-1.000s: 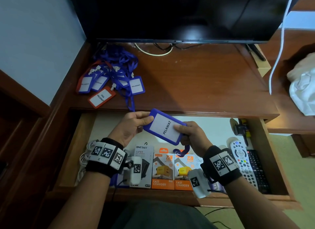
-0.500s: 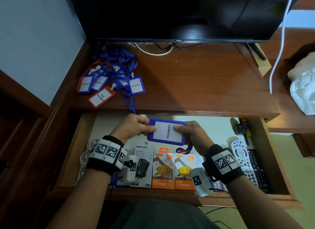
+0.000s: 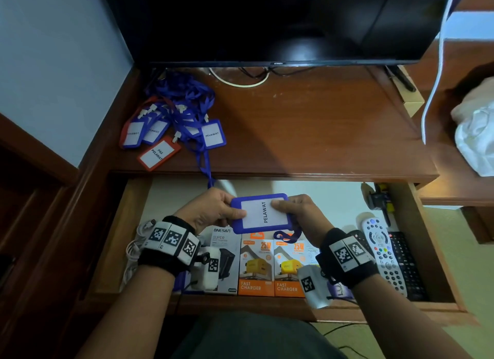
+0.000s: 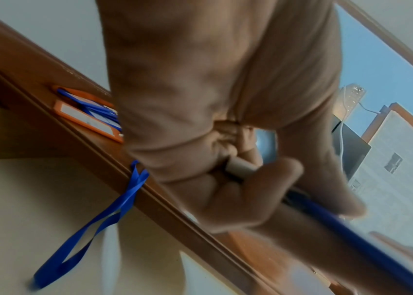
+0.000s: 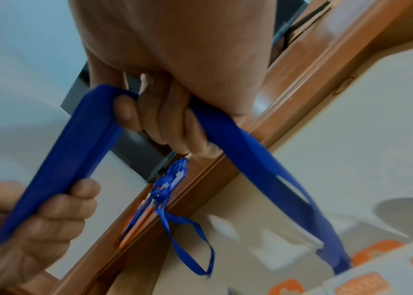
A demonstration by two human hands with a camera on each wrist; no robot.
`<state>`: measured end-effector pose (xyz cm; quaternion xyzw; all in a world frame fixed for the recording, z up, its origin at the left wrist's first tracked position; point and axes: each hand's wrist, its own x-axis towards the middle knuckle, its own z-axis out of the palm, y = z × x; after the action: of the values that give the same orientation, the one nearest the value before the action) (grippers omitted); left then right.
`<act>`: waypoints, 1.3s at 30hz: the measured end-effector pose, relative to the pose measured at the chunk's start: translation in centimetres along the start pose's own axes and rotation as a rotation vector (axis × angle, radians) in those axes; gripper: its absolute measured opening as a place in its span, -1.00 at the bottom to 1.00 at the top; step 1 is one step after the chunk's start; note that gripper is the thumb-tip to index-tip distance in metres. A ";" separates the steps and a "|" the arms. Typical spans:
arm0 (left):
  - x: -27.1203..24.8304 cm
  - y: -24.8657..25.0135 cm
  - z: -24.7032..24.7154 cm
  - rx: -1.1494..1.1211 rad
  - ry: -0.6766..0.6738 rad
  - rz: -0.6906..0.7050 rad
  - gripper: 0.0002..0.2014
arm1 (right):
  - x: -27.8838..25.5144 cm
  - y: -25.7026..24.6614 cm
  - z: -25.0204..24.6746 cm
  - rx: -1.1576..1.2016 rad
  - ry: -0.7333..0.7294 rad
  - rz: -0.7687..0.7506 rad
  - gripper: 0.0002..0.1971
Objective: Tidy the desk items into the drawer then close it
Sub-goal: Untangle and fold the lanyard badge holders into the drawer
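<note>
Both hands hold one blue badge holder (image 3: 261, 212) marked PELAWAT above the open drawer (image 3: 128, 241). My left hand (image 3: 213, 209) pinches its left edge; my right hand (image 3: 296, 211) pinches its right edge, thumb on the card. The holder's blue lanyard (image 5: 271, 165) hangs from under my right hand down to the charger boxes (image 3: 272, 267). From below, the right wrist view shows the blue holder (image 5: 73, 159) with fingers of both hands under it. A pile of blue and red badge holders with lanyards (image 3: 171, 123) lies at the desk's left; one lanyard loop (image 4: 104, 219) dangles over the desk edge into the drawer.
The drawer holds a black-and-white charger box (image 3: 224, 259), white cables (image 3: 133, 251) at the left, and two remotes (image 3: 385, 254) at the right. A television (image 3: 267, 24) stands at the back of the desk (image 3: 307, 134). White cloth (image 3: 475, 134) lies on the right.
The badge holder has been turned from a tilt to lie level and has come slightly lower and nearer to me over the drawer. Both hands keep their hold.
</note>
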<state>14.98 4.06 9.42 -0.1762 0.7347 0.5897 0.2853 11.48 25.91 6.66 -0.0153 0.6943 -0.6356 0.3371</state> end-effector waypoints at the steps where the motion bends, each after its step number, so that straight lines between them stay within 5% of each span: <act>1: 0.2 0.0 0.0 -0.015 0.031 0.005 -0.91 | 0.0 0.3 0.1 0.011 0.011 -0.006 -0.48; 6: 0.8 0.2 -0.1 -0.193 0.195 0.010 -0.98 | -0.3 1.1 0.2 0.156 0.020 -0.047 -0.53; 10: 1.5 0.8 1.0 -0.447 0.364 0.019 -0.91 | -0.2 1.0 0.7 0.034 0.021 -0.049 -0.53; 13: 2.5 0.6 1.8 -0.224 0.513 0.131 -0.88 | -0.4 0.3 1.3 -0.144 -0.039 -0.048 -0.57; 17: 3.0 0.1 2.9 0.174 0.540 0.235 -0.93 | -0.5 -1.4 2.1 -0.220 -0.112 -0.072 -0.59; 24: 3.5 -0.4 4.0 0.418 0.339 0.262 -0.93 | 0.2 -3.8 0.7 -0.046 -0.064 -0.114 -0.65; 30: 2.7 -0.3 3.5 0.487 0.178 0.259 -0.92 | 1.0 -5.2 -0.9 -0.206 -0.006 -0.150 -0.74; 39: 1.1 -0.3 1.5 0.141 -0.047 0.268 -0.81 | 1.9 -3.5 -2.0 -0.218 0.037 -0.107 -0.65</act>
<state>14.57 5.56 8.30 -0.0422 0.7844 0.5733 0.2329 7.61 26.18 8.89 -0.0774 0.7637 -0.5735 0.2861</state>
